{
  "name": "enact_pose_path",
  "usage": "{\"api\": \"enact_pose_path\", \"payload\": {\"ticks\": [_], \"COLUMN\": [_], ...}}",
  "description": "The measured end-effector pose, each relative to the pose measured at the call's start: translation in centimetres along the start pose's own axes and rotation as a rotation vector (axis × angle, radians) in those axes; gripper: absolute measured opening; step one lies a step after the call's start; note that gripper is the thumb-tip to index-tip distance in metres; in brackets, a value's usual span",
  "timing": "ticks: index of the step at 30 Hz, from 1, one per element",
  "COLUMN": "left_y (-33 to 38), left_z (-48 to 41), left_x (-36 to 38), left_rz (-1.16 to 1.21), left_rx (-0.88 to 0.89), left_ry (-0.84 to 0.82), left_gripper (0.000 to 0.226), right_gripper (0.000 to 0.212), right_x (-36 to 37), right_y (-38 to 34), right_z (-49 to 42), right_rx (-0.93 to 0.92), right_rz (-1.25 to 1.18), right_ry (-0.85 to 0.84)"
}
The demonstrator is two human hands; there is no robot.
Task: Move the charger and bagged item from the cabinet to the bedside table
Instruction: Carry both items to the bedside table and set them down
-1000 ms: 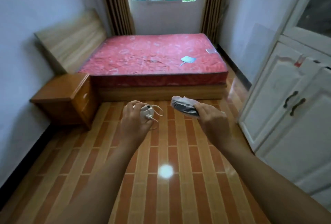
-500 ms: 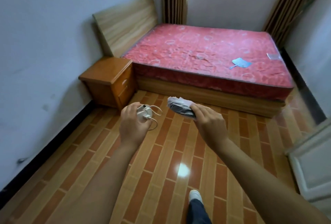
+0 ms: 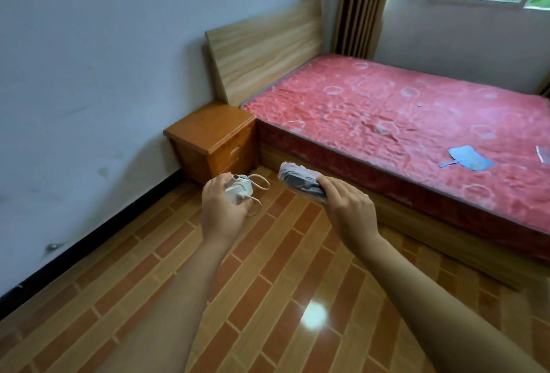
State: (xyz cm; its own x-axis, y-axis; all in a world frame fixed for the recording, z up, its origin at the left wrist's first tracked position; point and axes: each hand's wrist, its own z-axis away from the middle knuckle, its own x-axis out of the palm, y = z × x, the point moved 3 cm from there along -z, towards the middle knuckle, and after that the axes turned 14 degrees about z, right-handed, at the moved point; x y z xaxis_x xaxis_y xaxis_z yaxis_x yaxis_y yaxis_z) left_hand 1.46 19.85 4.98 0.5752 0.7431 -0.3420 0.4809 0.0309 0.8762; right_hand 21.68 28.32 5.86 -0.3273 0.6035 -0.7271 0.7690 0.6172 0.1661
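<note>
- The charger (image 3: 238,191) is a small white block with a thin white cord, and it sits inside the left hand (image 3: 221,213), up in the air over the floor (image 3: 268,298).
- It looks light and hard, so a firm squeeze round the block should be fine. The cord is floppy; it loops out past the fingertips, toward the right hand, and could swing or catch on something.
- The bagged item (image 3: 300,183) is dark and wrapped in clear plastic. The right hand (image 3: 349,213) pinches its near end, and the rest sticks out ahead of the fingers.
- The plastic is probably slippery and crinkly. I cannot tell what is inside, so it may be soft or stiff. Holding more of its middle would be safer.
- Both hands are closed round their things. Both arms reach forward, a bit bent, with the backs of the hands facing up, close side by side but not touching.
- The bedside table (image 3: 211,131) is ahead of the left hand and well apart from it. Its top surface looks bare. The bed (image 3: 401,116) runs along beyond the right hand.
- Both things are out of the cabinet, but they are not yet on the bedside table.
</note>
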Motion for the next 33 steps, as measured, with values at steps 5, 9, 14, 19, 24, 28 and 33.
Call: {"api": "enact_pose_path", "payload": {"ticks": [5,9,14,19,24,28,33], "left_y": [-0.4,-1.9,-3.9,-4.8,-5.8,-7.7,-9.6], "left_z": [-3.9,-8.2,-16.4,-24.8,-31.4,-35.6,-41.6], "left_x": [3.1,5.8,9.8,14.2,17.9,19.5,21.8], "left_rz": [-0.029,-0.049,-0.04,-0.045,-0.058,-0.095,-0.136], "left_rx": [-0.008,-0.02,-0.036,-0.011,-0.025,-0.044,-0.058], "left_ry": [0.034,0.044,0.076,0.062,0.049,0.083,0.169], "left_gripper": [0.044,0.045,0.043,0.044,0.047,0.045,0.044], "right_gripper": [0.037,0.041,0.041,0.043,0.045,0.041,0.031], "right_x": [5.0,9.7,16.4,21.7,27.2,32.2,38.6], "right_y": [2.4,3.9,5.7,7.9,10.4,11.8,13.4], "right_z": [-3.2,-6.6,-12.7,-19.2,-24.5,-28.4,-34.2], "right_rx": [-0.014,-0.038,-0.06,-0.087,-0.059,-0.059,-0.113], "right_rz": [-0.05,-0.074,-0.094,-0.062,-0.071,-0.106,-0.132], "right_ry": [-0.031,-0.051,-0.057,-0.039,-0.048,-0.071,-0.044]}}
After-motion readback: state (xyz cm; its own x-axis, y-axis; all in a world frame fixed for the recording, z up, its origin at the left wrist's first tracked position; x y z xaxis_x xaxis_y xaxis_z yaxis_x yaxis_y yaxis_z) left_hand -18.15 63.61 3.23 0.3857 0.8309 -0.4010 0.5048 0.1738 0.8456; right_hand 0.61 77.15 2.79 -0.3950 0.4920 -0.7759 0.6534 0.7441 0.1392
